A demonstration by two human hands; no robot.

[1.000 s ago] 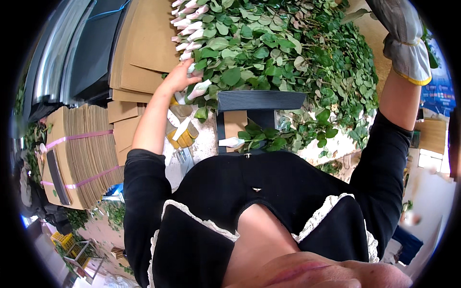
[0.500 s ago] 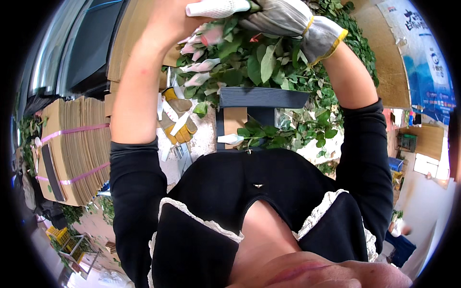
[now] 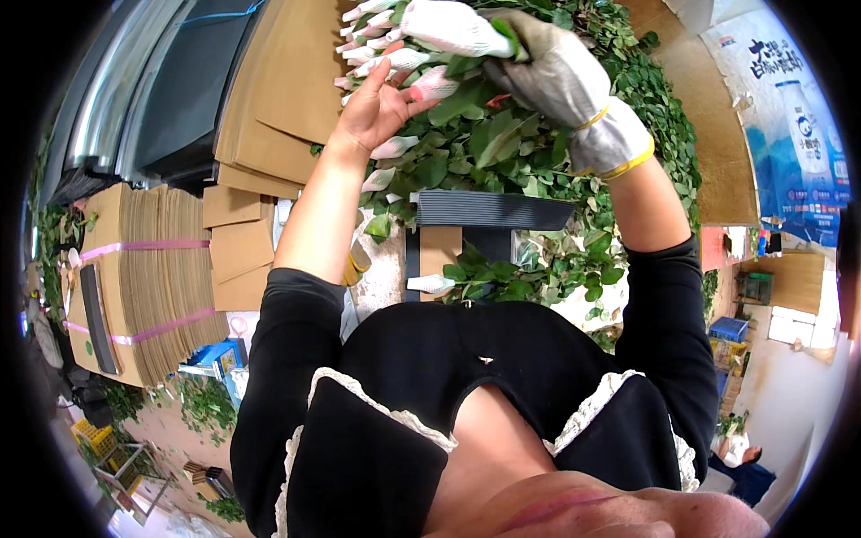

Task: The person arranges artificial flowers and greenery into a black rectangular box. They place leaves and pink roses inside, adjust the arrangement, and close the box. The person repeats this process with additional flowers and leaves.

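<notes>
My gloved right hand (image 3: 538, 63), in grey with yellow trim, grips a rose stem with a white netted bud (image 3: 453, 29) near the top centre. My bare left hand (image 3: 381, 112) is below and left of it, palm showing, fingers apart and loosely bent beside a pink netted bud (image 3: 435, 82). Whether its fingertips touch that bud is unclear. More netted buds (image 3: 390, 148) and a thick bed of leafy stems (image 3: 632, 99) lie under both hands. Below them rest a dark ridged strip (image 3: 493, 211) and a single white netted bud (image 3: 430, 283) with leaves.
Cardboard sheets (image 3: 269, 99), a strapped cardboard stack (image 3: 148, 287) and dark stacked sheets (image 3: 170, 99) stand at left. At right are a cardboard box with a blue print (image 3: 780, 125) and blue crates (image 3: 728, 328). Another person (image 3: 740, 457) is at the lower right.
My right hand came from the far upper right toward the centre. My left hand rose to the white netted bud, then moved down from it, leaving it in the glove.
</notes>
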